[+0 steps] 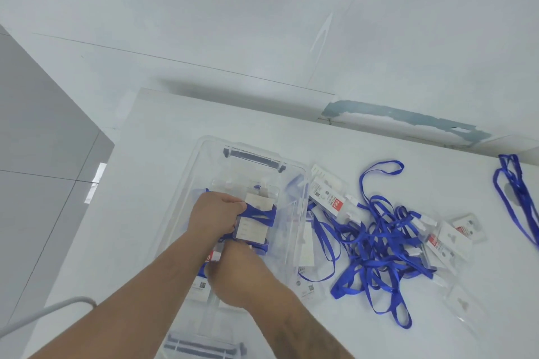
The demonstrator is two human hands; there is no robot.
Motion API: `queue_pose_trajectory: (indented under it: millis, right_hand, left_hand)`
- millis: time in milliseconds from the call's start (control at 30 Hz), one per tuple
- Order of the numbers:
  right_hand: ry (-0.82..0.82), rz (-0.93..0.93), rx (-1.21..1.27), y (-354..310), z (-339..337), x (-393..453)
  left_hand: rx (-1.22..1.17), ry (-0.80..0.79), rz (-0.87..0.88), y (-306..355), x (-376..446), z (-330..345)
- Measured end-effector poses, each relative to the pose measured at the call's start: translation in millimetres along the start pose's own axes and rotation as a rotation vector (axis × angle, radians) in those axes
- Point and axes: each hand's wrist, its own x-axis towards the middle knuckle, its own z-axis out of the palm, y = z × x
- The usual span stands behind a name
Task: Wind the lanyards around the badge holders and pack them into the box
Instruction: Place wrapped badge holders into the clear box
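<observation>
I see the left hand (pixel 217 214) pinching a flat clear-plastic badge holder (pixel 253 220) cross-wound with blue ribbon lanyard, inside the transparent rectangular storage box (pixel 186 183). The right hand (pixel 236 274), at 6 o'clock of that holder, is blurred and curled over something I cannot tell. At 3 o'clock of the box a tangled pile of lanyards (pixel 376 245) lies on the smooth white table (pixel 163 131).

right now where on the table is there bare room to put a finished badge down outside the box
Bare table lies beyond the clear box, toward the wall, and left of the box. Another bare strip runs between the tangled lanyard pile and the lone lanyard at far right. Right beside the box it is crowded with badge holders.
</observation>
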Motion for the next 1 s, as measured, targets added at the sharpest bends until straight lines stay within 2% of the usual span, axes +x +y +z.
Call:
queue_pose_trajectory:
  millis: [67, 133, 233, 300, 567, 767, 1000]
  right_hand:
    - [0.021, 0.118, 0.7, 2, 7, -1]
    - [0.091, 0.253, 1.215, 8, 14, 5]
    - [0.266, 0.434, 1.636, 13, 20, 12]
    - [0.314, 0.461, 1.83, 13, 19, 15]
    - [0.382, 0.515, 1.96, 1, 11, 6]
    - [0.379, 0.525, 1.959, -5, 5, 5]
    - [0.322, 0.515, 1.901, -5, 0, -2]
  left_hand:
    - [0.022, 0.004, 0.002, 0, 2, -1]
    - [0.057, 0.005, 0.007, 1, 3, 0]
    - [0.075, 0.006, 0.011, 2, 5, 0]
    - [0.073, 0.004, 0.009, 2, 5, 1]
    - [0.236, 0.028, 0.06, 2, 7, 4]
    - [0.38, 0.086, 0.107, -1, 5, 9]
    - [0.511, 0.064, 0.119, 5, 2, 8]
